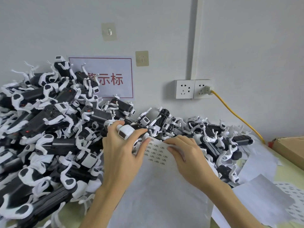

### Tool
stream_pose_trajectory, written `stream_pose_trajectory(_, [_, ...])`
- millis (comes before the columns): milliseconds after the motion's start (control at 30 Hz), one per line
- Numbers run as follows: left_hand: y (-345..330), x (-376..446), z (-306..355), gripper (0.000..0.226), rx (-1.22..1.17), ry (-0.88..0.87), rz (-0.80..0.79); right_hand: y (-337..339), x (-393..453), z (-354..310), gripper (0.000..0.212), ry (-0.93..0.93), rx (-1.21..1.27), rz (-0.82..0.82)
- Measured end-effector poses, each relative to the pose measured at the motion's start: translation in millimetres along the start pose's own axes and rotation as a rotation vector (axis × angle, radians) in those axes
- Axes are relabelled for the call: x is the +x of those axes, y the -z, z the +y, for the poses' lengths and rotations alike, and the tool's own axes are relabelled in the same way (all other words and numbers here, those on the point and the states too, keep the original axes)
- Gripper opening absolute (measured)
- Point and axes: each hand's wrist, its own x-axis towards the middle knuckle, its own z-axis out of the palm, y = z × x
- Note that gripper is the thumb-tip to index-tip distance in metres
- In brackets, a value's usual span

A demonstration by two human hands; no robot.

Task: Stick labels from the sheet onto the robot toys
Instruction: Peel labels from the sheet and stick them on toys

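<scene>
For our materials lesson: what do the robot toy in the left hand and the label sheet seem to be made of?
Robot toy: apparently moulded plastic, smooth white and black shell with a slight sheen. Label sheet: likely thin paper, matte white, bending under the hands.

Soft, even light fills the scene, casting only faint shadows on the wall point(230, 38). Wide-angle distortion bends the edges; toys point(24, 186) at lower left blur slightly.

Left hand point(121, 148) grips a robot toy point(126, 131); right hand point(189, 155) pinches the label sheet point(156, 153).
</scene>
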Motion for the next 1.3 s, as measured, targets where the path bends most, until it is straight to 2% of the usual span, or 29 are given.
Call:
stream_pose_trajectory(100, [-4.3,-2.7,1.9,0.022,-0.032,0.033,-0.046,0.8,0.0,0.8,0.019,0.017,0.018,0.055])
stream_pose_trajectory(267, [-7.0,-3.9,5.8,0.028,-0.264,0.133,-0.038,1.0,-0.1,-0.1,0.019,0.01,0.038,0.081])
stream_pose_trajectory(400, [-7.2,-4.7,6.4,0.022,-0.307,0.153,-0.081,0.2,-1.7,-3.8,0.031,-0.038,0.095,0.013])
stream_pose_trajectory(533, [-6.6,-5.1,9.7,0.024,-0.363,0.176,-0.134,-6.4,-4.0,-14.2,0.035,-0.003,0.143,0.003])
stream_pose_trajectory(667, [-6.2,-5.2,8.9,0.026,-0.445,0.244,-0.202,-13.0,-4.3,-20.4,0.028,-0.033,0.186,0.072])
stream_pose_trajectory(800, [-5.3,-6.0,9.8,0.013,-0.534,0.245,-0.275,-14.7,-2.0,-19.9,0.018,-0.045,0.219,0.104])
stream_pose_trajectory(967, [0.7,-5.5,8.3,0.027,-0.583,0.281,-0.396,-15.1,-1.2,-17.1,0.014,-0.084,0.241,0.097])
stream_pose_trajectory(1100, [1.4,-5.8,8.6,0.018,-0.579,0.247,-0.421,-14.0,-1.7,-18.4,0.017,-0.079,0.262,0.109])
stream_pose_trajectory(1300, [1.1,-5.0,7.1,0.021,-0.568,0.245,-0.433,-13.8,-0.9,-18.9,0.016,-0.079,0.228,0.128])
